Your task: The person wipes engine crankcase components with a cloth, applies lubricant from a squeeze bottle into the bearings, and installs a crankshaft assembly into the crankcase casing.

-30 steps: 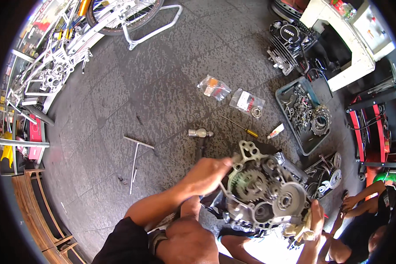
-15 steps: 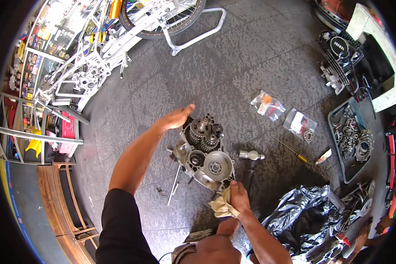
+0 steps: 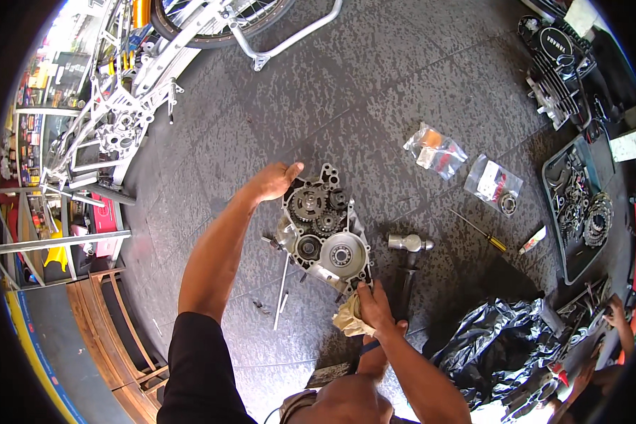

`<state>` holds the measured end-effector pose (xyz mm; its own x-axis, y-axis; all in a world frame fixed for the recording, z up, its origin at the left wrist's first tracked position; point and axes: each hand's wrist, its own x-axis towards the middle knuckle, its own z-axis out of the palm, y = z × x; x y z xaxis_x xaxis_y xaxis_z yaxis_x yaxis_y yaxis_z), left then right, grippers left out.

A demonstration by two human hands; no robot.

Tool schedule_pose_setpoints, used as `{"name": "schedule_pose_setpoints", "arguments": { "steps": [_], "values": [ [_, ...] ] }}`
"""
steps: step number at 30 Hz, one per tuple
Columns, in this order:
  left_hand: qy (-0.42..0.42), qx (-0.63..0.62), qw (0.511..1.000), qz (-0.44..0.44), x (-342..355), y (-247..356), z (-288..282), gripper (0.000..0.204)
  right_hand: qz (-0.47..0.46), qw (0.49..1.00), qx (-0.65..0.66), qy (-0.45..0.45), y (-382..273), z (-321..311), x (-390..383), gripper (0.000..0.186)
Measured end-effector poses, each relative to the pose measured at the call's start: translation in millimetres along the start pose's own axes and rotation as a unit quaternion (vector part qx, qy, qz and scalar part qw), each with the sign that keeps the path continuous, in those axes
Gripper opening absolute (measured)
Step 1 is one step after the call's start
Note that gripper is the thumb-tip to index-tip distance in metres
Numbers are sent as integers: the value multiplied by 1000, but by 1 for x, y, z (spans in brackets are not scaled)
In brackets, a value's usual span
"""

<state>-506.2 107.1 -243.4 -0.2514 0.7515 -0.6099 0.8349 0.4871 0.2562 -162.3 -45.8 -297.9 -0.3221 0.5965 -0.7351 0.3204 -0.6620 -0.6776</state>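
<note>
A metal engine crankcase half (image 3: 343, 272) with several gears (image 3: 309, 205) in its upper part and a round bearing seat lower down is between my two hands. My left hand (image 3: 274, 182) grips its upper left edge, fingers hidden behind the rim and thumb out. At the lower right end, my right hand (image 3: 374, 307) is closed on the case edge, with a crumpled beige rag (image 3: 352, 318) bunched beside and under it. Right of the case lies a hammer (image 3: 410, 243) with a metal head and dark handle. Thin metal rods (image 3: 281, 293) lie on the floor to the left.
Two clear plastic bags of parts (image 3: 436, 150), a screwdriver (image 3: 479, 230) and a small tube (image 3: 533, 240) lie to the right. Beyond are a parts tray (image 3: 555, 240), a finned engine (image 3: 548, 85) and black plastic (image 3: 487, 346). A motorcycle frame (image 3: 120, 131) stands far left; another person's hand (image 3: 618, 311) shows far right.
The crankcase half has tipped so its gear side faces me more squarely. Both hands keep their hold on it. The whole view has shifted slightly.
</note>
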Motion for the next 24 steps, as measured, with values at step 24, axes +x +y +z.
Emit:
{"name": "schedule_pose_setpoints", "arguments": {
  "steps": [24],
  "values": [
    [69, -190, 976, -77, -10, -18, 4, 80, 49, 997, 37, 44, 19, -12, -18, 59]
  ]
}}
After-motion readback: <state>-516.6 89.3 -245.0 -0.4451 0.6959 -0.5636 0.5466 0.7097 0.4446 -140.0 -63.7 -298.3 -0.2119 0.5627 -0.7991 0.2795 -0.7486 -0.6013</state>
